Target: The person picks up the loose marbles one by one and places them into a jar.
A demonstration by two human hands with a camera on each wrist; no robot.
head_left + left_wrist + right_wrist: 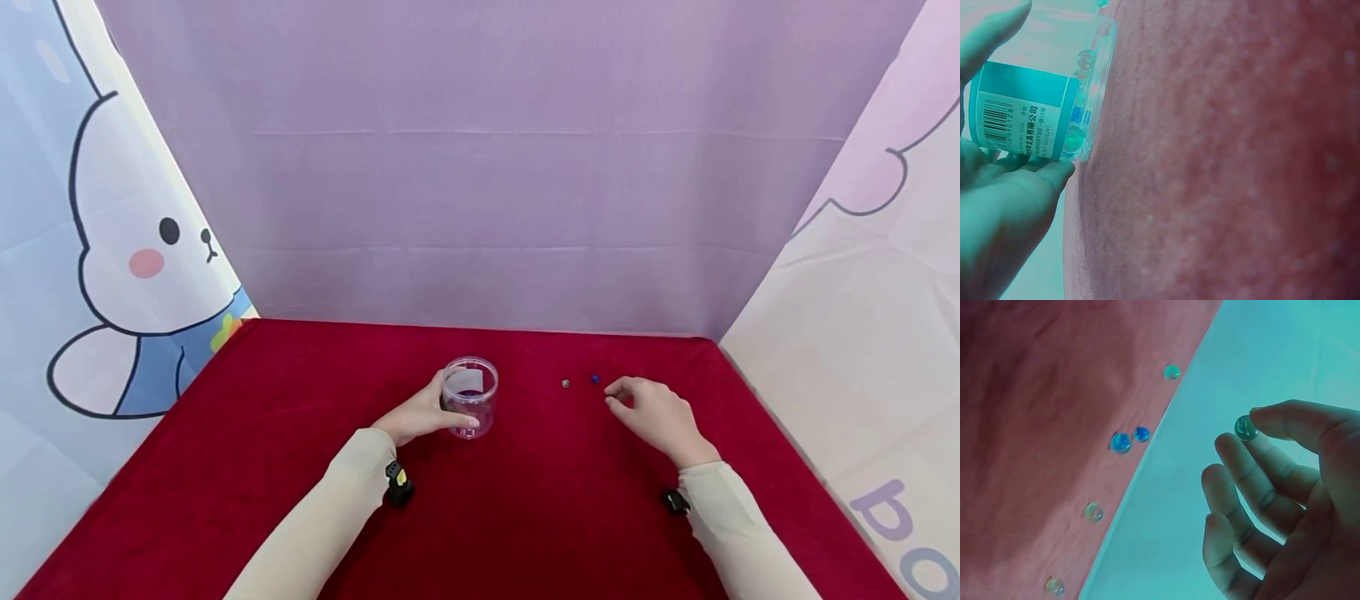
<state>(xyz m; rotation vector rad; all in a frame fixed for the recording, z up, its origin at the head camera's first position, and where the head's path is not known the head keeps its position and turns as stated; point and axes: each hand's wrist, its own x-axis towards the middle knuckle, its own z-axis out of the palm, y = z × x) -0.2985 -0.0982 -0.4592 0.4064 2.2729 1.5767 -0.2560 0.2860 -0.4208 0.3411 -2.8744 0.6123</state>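
Observation:
My left hand [426,414] grips a clear plastic jar [483,408] from its left side, with the thumb across the front. The jar is upright, its mouth open at the top. Through its wall, in the left wrist view, several marbles [1074,139] show at the bottom, and a printed label [1022,119] faces the camera. My right hand [663,417] is over the right part of the table. Between thumb and index finger it pinches a green glass marble [1246,427], which the head view does not show. A blue marble [596,378] and a greyish marble [566,383] lie between the hands.
A red cloth [540,517] covers the table. Several loose marbles lie on it in the right wrist view, among them a larger blue one [1120,443] and a green one [1172,372]. A purple curtain [480,183] stands behind, with printed sheets [885,350] at the sides.

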